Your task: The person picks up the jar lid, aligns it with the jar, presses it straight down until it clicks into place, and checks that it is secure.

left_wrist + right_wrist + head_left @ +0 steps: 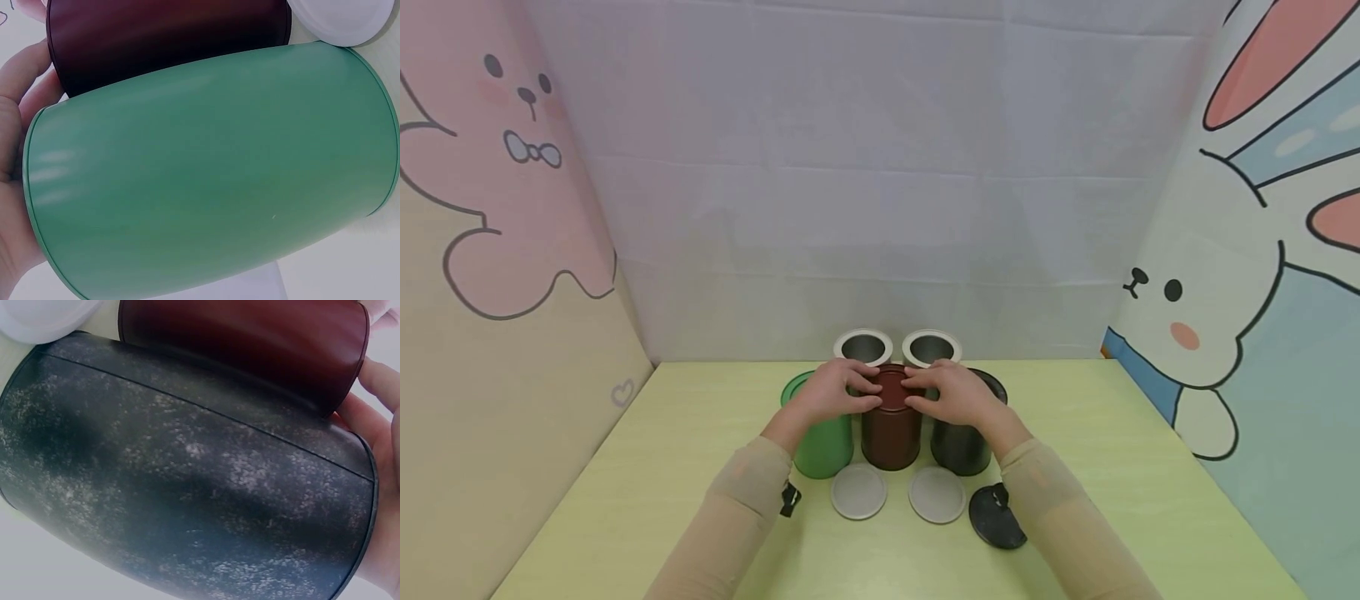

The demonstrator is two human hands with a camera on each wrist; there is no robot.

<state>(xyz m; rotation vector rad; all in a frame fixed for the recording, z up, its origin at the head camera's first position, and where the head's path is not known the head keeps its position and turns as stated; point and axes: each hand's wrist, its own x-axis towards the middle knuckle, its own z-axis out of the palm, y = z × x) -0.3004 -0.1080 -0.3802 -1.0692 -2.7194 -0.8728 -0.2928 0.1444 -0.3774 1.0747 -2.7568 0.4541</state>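
Note:
A dark red canister (891, 437) stands upright in the middle, its round top (892, 388) covered in the same dark red. From the left, my left hand (835, 390) reaches over the green canister (823, 446), and its fairly straight fingertips rest at the dark red rim. My right hand (958, 393) mirrors it from the other side, passing over the black canister (961, 450) with fingertips on the same rim. In the left wrist view, fingers (22, 72) meet the dark red edge beyond the green canister. Right fingers (382, 381) touch that edge past the mottled black canister.
Two white-rimmed canisters (862, 347) with open tops stand behind, near the back wall. In front lie two pale round lids (858, 492) and a black lid (996, 517), partly under the right sleeve. A small black piece (790, 500) shows beside the left sleeve.

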